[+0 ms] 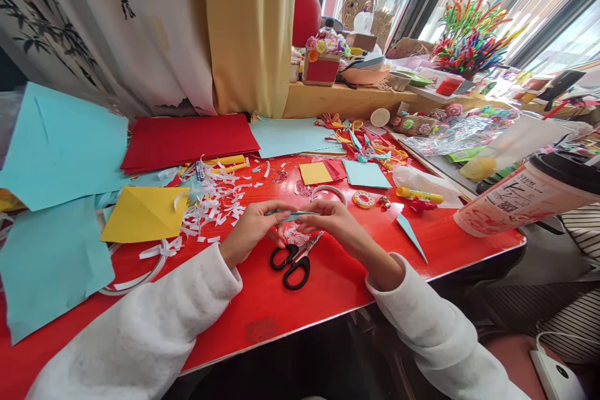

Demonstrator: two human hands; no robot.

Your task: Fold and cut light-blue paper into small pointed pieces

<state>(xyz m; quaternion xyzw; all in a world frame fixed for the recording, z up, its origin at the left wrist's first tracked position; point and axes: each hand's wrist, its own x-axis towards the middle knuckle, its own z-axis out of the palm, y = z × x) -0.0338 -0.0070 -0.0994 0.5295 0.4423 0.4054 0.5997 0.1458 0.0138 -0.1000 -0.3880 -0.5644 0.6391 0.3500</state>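
Between my two hands, just above the red table [328,290], is a small narrow piece of folded light-blue paper [296,216]. The fingers of my left hand [255,225] pinch its left end. At its right end, my right hand [335,220] pinches it between thumb and fingers. Black-handled scissors [296,265] lie on the table below my hands, their blades partly hidden. Behind my fingers shows part of a white ring [335,189]. Shredded paper [296,234] lies beneath the hands.
To the left are large blue sheets [65,150], a creased yellow square [145,214] and white paper strips [215,200]. Red sheets [190,140] lie at the back. A blue pointed strip [412,239], yellow glue stick [419,195] and large paper cup [529,194] are on the right.
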